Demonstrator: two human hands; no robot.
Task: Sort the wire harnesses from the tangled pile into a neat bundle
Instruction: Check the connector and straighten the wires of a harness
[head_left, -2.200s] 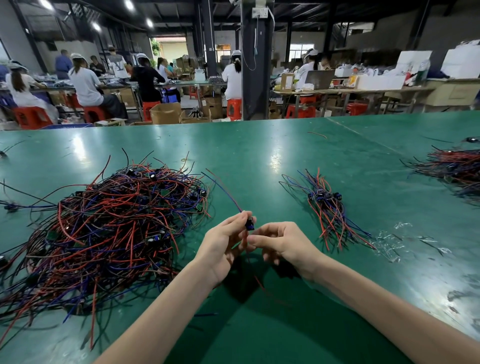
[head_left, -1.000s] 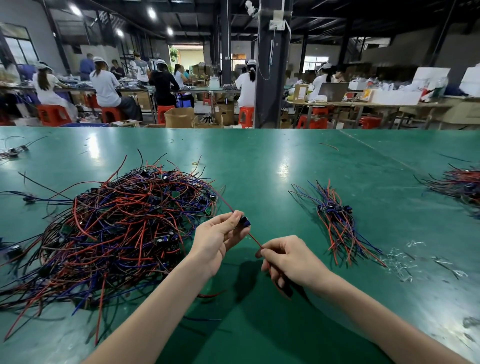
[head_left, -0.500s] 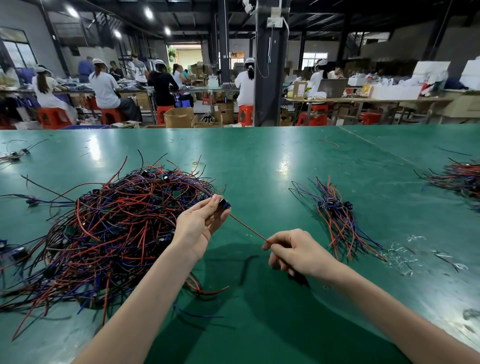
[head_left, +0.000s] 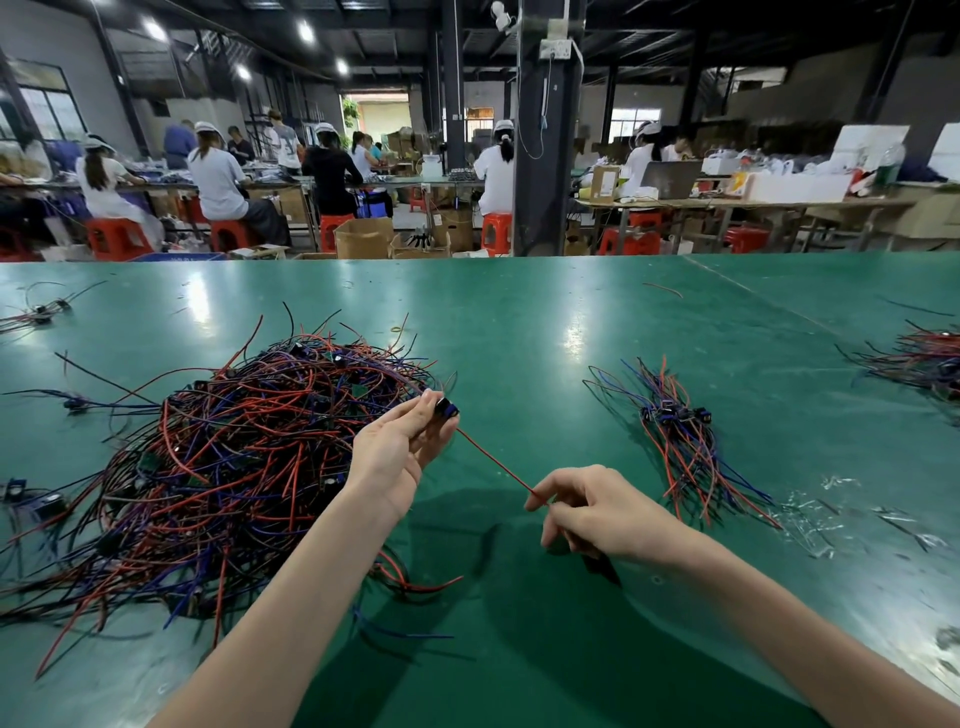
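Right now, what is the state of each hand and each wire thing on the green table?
tangled pile, loose and knotted, lying left of the hands
left hand, raised, pinches the connector
connector, held up beside the tangled pile
red wire, stretched straight between both hands
right hand, pinches the red wire
sorted bundle, lying aligned, untouched
far pile, tangled, partly out of frame

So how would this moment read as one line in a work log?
stage: one harness in hand | left hand: pinches dark connector | right hand: pinches red wire, taut | tangled pile: left | neat bundle: right
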